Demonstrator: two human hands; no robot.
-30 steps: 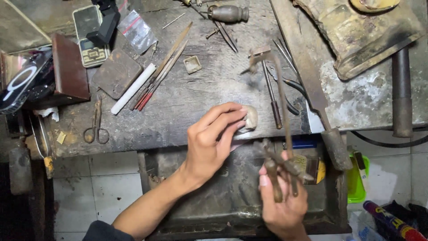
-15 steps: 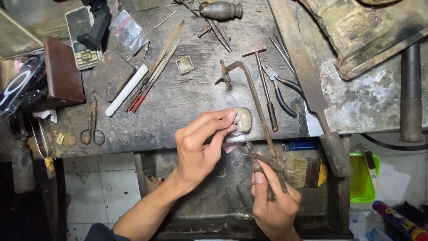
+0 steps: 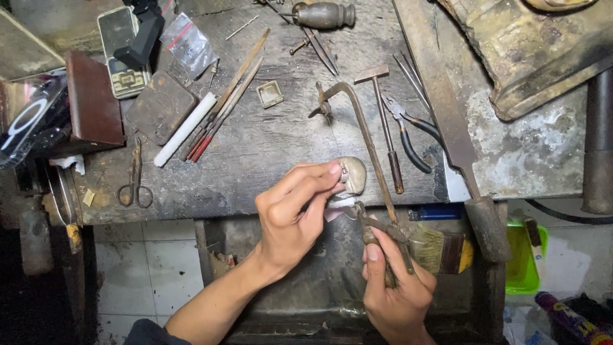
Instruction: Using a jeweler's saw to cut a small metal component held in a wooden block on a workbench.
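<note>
The left hand (image 3: 295, 214) pinches a small pale piece against the rounded wooden peg (image 3: 352, 174) at the front edge of the bench (image 3: 268, 153), fingertips pressed tight, so the work sits right at that peg. What the piece is exactly, too small to tell. The right hand (image 3: 397, 287) is clenched around the handle of a saw frame (image 3: 367, 144), its thin metal bow running up and away over the bench top.

The risk as I read it: the blade is close to those left fingertips, and a slip or a twisted stroke could nick a finger or snap the blade. A loose pinch could let the piece skip off the peg and drop into the dark tray below.

Materials now: the bench is scarred, grey, worn wood with a gritty look. A small hammer (image 3: 382, 121) with a wooden handle lies just beside the frame, then black-handled pliers (image 3: 412, 137), smooth and rubbery. A long flat file (image 3: 447, 121) lies further right. On the left: rusty scissors (image 3: 135, 176), a white stick (image 3: 185, 129) and a small square metal dish (image 3: 270, 94). A bristly brush (image 3: 440, 250) sits near the right hand.
</note>
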